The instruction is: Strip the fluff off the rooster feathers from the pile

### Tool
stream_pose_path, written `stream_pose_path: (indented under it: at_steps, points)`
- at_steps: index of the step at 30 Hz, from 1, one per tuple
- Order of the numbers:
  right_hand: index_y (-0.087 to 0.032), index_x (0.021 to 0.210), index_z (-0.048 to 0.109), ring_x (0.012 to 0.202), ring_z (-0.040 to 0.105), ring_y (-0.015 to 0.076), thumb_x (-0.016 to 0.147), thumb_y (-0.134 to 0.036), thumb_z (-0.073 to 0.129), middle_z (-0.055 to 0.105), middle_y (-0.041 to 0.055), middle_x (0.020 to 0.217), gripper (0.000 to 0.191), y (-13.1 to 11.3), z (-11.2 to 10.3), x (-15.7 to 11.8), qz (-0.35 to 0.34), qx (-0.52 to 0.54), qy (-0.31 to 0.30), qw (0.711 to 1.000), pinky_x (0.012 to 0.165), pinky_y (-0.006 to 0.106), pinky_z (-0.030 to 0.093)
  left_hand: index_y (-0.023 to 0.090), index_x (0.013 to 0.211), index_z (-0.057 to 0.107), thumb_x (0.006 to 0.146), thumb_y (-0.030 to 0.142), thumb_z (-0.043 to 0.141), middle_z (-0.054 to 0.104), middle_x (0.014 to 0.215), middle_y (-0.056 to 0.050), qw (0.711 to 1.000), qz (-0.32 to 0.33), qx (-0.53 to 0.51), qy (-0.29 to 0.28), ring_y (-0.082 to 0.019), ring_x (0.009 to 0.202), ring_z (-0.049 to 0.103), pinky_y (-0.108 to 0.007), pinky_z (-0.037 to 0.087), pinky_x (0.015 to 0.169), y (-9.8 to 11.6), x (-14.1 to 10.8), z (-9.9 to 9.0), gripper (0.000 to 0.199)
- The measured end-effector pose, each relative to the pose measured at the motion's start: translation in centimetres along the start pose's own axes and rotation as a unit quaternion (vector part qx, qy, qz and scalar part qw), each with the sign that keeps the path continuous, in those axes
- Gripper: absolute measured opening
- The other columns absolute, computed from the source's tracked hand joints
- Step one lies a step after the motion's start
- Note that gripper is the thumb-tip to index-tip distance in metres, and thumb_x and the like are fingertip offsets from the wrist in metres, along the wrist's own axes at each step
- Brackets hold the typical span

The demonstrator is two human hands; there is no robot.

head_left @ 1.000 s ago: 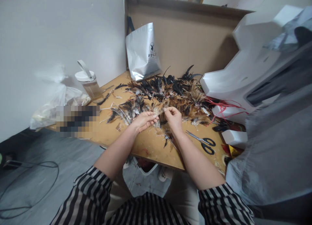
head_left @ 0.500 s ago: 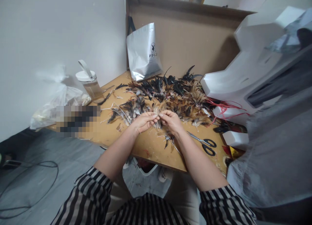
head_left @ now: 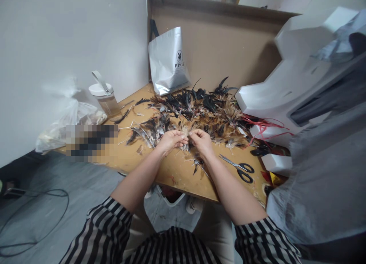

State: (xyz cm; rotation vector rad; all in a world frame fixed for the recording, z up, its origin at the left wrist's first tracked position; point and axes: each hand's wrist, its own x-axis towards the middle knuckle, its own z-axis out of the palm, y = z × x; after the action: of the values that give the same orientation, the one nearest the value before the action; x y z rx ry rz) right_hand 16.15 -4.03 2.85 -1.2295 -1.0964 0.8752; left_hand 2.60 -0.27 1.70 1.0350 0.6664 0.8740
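Observation:
My left hand [head_left: 172, 141] is closed in a pinch on a small bunch of light brown feathers [head_left: 184, 129] in the middle of the table. Close by on its right, my right hand [head_left: 201, 141] has thumb and forefinger pressed together; whatever is between them is too small to make out. Behind both hands lie rows of brown feathers [head_left: 210, 127] and black feathers [head_left: 183, 101]. Some loose dark feathers [head_left: 196, 165] rest beside my right wrist. Scissors [head_left: 236, 167] with black handles lie to the right of my right forearm.
A silver bag [head_left: 168, 64] stands at the back against a cardboard panel [head_left: 223, 47]. On the left are a lidded drink bottle [head_left: 108, 104] and a white plastic bag [head_left: 61, 121]. Red strings [head_left: 264, 127] and white foam pieces [head_left: 276, 165] are at the right. Below is a bin [head_left: 174, 201].
My right hand has moved slightly to the right, and the gap between my two hands' fingertips is wider. The left hand has barely shifted.

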Motion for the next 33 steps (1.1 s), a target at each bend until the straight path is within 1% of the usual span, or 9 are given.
stream_pose_path:
  at_steps: [5,11,14,17,20,26,31,33]
  points:
    - [-0.017,0.062,0.053,0.04,0.032,0.0058,0.063,-0.037,0.062,0.043,-0.0059,0.044,0.021,0.08,0.16,-0.15,0.002,0.018,-0.007,1.0,0.041,0.02,0.024,0.009,0.08,0.056,0.064,0.022,0.069,0.066,0.073,-0.008,1.0,-0.006,0.007,-0.007,-0.01,0.059,0.061,-0.016,0.046,0.053,-0.37,0.15,-0.14,0.024]
    - [-0.016,0.062,0.054,0.038,0.031,0.0053,0.062,-0.042,0.063,0.043,-0.0058,0.042,0.028,-0.23,0.13,-0.24,0.04,0.055,-0.034,0.997,0.04,0.02,0.02,0.009,0.079,0.056,0.062,0.025,0.07,0.065,0.069,-0.006,1.0,0.016,0.016,0.001,-0.008,0.055,0.059,-0.018,0.046,0.053,-0.48,0.18,-0.12,0.026]
    - [-0.015,0.06,0.054,0.038,0.031,0.0054,0.059,-0.042,0.066,0.043,-0.0057,0.041,0.03,-0.3,0.07,-0.24,0.049,0.055,-0.027,0.997,0.039,0.021,0.02,0.009,0.078,0.057,0.061,0.026,0.07,0.065,0.068,-0.006,0.999,0.024,0.034,-0.003,-0.009,0.054,0.059,-0.019,0.046,0.052,-0.51,0.19,-0.03,0.028]
    - [-0.016,0.059,0.054,0.038,0.03,0.0053,0.057,-0.041,0.069,0.042,-0.0065,0.041,0.029,-0.39,0.05,-0.31,0.044,0.054,-0.009,0.998,0.039,0.021,0.019,0.009,0.08,0.059,0.061,0.028,0.07,0.065,0.07,-0.007,0.999,0.017,0.044,-0.01,-0.009,0.055,0.059,-0.019,0.046,0.053,-0.49,0.2,0.06,0.029]
    - [-0.016,0.06,0.056,0.039,0.03,0.0049,0.058,-0.039,0.068,0.042,-0.0068,0.042,0.026,-0.45,0.05,-0.38,0.024,0.049,-0.001,0.999,0.04,0.021,0.021,0.009,0.082,0.062,0.062,0.029,0.07,0.065,0.071,-0.008,0.999,0.003,0.046,-0.011,-0.009,0.057,0.06,-0.019,0.046,0.053,-0.38,0.15,0.16,0.03]
    - [-0.017,0.06,0.055,0.042,0.032,0.0056,0.061,-0.039,0.066,0.042,-0.0066,0.045,0.025,0.05,0.02,-0.27,-0.002,0.036,-0.007,0.999,0.043,0.021,0.024,0.009,0.076,0.064,0.063,0.031,0.068,0.064,0.069,-0.007,0.999,0.0,0.04,-0.024,-0.008,0.056,0.058,-0.018,0.045,0.054,-0.51,-0.01,0.12,0.026]
    - [-0.016,0.06,0.055,0.042,0.032,0.006,0.06,-0.041,0.065,0.042,-0.006,0.045,0.027,0.03,0.12,-0.32,0.018,0.035,-0.019,0.999,0.043,0.021,0.025,0.009,0.071,0.064,0.063,0.032,0.068,0.063,0.063,-0.005,0.998,0.014,0.057,-0.022,-0.007,0.051,0.055,-0.018,0.043,0.05,-0.54,-0.07,0.11,0.024]
    - [-0.016,0.062,0.057,0.042,0.032,0.006,0.061,-0.041,0.064,0.043,-0.0057,0.045,0.026,-0.1,-0.06,-0.21,0.03,0.032,-0.021,0.999,0.043,0.021,0.025,0.009,0.071,0.063,0.063,0.032,0.068,0.062,0.063,-0.005,0.998,0.018,0.057,-0.012,-0.007,0.05,0.055,-0.018,0.042,0.049,-0.35,-0.03,0.1,0.024]
